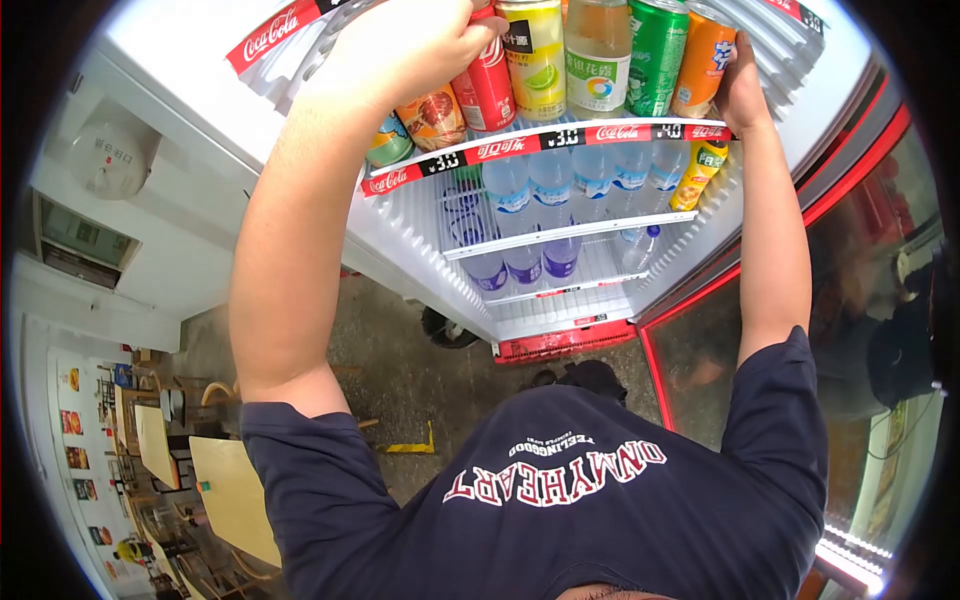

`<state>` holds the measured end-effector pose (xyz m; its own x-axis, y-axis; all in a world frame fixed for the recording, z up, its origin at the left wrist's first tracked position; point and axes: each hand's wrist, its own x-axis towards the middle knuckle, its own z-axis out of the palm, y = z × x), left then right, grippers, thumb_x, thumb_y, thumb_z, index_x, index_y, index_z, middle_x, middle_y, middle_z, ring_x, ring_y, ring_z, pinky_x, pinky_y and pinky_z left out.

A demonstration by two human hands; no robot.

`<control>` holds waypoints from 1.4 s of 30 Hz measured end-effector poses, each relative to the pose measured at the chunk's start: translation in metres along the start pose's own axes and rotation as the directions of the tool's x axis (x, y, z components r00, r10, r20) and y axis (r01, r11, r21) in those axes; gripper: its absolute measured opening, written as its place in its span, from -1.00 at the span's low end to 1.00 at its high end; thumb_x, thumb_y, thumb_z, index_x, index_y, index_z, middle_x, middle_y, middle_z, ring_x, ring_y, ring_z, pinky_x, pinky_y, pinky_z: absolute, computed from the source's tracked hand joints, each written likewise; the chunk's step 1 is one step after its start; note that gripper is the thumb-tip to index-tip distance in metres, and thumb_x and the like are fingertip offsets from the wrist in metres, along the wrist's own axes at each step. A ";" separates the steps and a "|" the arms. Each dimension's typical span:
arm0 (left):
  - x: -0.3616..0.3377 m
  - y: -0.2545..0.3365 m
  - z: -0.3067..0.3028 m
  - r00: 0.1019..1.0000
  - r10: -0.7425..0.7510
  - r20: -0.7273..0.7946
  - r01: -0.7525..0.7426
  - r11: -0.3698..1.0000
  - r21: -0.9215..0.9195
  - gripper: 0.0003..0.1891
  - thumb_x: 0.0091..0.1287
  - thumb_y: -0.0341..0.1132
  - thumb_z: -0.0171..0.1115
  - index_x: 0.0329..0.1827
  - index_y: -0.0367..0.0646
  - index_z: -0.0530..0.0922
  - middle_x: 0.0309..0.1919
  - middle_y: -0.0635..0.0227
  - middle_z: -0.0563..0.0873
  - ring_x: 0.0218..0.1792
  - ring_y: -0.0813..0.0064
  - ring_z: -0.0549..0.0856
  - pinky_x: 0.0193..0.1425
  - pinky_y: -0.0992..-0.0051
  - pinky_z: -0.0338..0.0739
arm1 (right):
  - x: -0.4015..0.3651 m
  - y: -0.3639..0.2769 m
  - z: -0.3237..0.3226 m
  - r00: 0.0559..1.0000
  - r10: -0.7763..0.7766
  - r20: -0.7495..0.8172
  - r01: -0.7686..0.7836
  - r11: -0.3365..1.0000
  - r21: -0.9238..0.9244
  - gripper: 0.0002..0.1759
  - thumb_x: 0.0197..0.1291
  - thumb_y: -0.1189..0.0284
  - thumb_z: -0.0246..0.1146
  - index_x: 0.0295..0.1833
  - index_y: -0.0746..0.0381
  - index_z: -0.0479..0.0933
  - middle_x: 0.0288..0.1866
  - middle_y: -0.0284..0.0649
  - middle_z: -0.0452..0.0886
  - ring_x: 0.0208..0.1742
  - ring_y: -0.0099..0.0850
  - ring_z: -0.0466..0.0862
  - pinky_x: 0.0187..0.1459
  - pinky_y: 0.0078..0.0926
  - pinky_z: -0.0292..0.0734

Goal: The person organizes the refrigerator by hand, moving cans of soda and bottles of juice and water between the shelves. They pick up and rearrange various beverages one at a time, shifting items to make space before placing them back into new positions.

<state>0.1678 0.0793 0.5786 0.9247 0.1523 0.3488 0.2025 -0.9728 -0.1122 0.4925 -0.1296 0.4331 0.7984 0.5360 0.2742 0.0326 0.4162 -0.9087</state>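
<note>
My left hand [425, 45] reaches over the top shelf of an upright drinks fridge. Its fingers are closed at the upper part of a red Coca-Cola can [488, 88], partly cut off by the frame's top edge. At the shelf's right end, my right hand [742, 88] is curled against the side of an orange can [703, 62]; some of its fingers are hidden. Between the hands stand a yellow lime-drink can [535, 65], a clear bottle with a green and white label [597, 75] and a green can [655, 60]. An orange-brown patterned can [432, 118] is under my left forearm.
Red price strips [560, 140] edge the shelf. Below stand several water bottles [550, 185], a yellow bottle [698, 175] and purple-labelled bottles [525, 268]. The red-framed glass door [690, 330] is swung out at right. Tables [235, 490] and chairs stand at lower left.
</note>
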 end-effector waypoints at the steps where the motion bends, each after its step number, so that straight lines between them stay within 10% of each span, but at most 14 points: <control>1: 0.008 -0.016 0.016 0.999 0.015 -0.048 -0.014 1.000 0.025 -0.56 0.52 -0.13 0.04 0.34 -0.11 0.61 0.09 0.00 0.75 0.13 0.03 0.72 0.25 0.17 0.58 | 0.002 0.001 -0.002 1.000 0.002 -0.004 -0.002 1.000 0.011 -0.12 0.57 -0.26 -0.25 0.58 0.25 0.30 0.50 -0.15 0.51 0.52 -0.21 0.45 0.55 -0.16 0.25; 15: 0.022 -0.054 0.053 0.876 0.338 -0.343 -0.327 0.941 0.091 -0.63 0.57 -0.25 0.10 0.36 -0.11 0.59 0.07 0.05 0.71 0.09 0.04 0.69 0.22 0.17 0.55 | 0.007 0.006 -0.009 0.998 -0.030 0.049 0.032 0.999 -0.038 -0.13 0.56 -0.29 -0.25 0.55 0.18 0.37 0.48 -0.24 0.54 0.49 -0.30 0.47 0.55 -0.25 0.21; 27: 0.002 -0.028 0.038 0.948 0.197 -0.250 -0.199 0.980 0.017 -0.46 0.41 -0.10 0.17 0.43 -0.07 0.54 0.25 -0.08 0.59 0.27 -0.03 0.60 0.33 0.17 0.50 | 0.003 0.005 -0.007 1.000 -0.015 0.012 0.016 0.992 -0.123 -0.14 0.54 -0.30 -0.23 0.57 0.14 0.34 0.46 -0.26 0.56 0.47 -0.30 0.50 0.49 -0.25 0.30; 34: 0.016 -0.043 0.059 0.932 0.193 -0.307 -0.207 0.978 -0.011 -0.61 0.49 -0.04 0.16 0.33 0.19 0.63 0.00 0.10 0.79 -0.03 0.07 0.78 0.08 0.15 0.67 | 0.001 0.004 -0.003 0.997 -0.069 0.041 0.073 0.994 -0.082 -0.16 0.56 -0.27 -0.22 0.57 0.17 0.31 0.48 -0.21 0.52 0.50 -0.29 0.48 0.54 -0.23 0.28; 42: 0.018 -0.049 0.060 0.959 0.170 -0.227 -0.187 0.981 -0.053 -0.59 0.52 -0.10 0.16 0.35 0.00 0.58 0.14 -0.02 0.71 0.10 0.01 0.73 0.17 0.16 0.62 | -0.003 0.003 0.007 0.980 -0.124 0.153 0.113 0.990 0.080 -0.20 0.59 -0.21 -0.20 0.54 0.22 0.34 0.44 -0.15 0.54 0.42 -0.22 0.53 0.46 -0.19 0.41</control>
<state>0.1939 0.1400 0.5348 0.8480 -0.0594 0.5266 0.0087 -0.9920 -0.1259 0.4860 -0.1244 0.4323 0.6864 0.5864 0.4302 0.0744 0.5318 -0.8436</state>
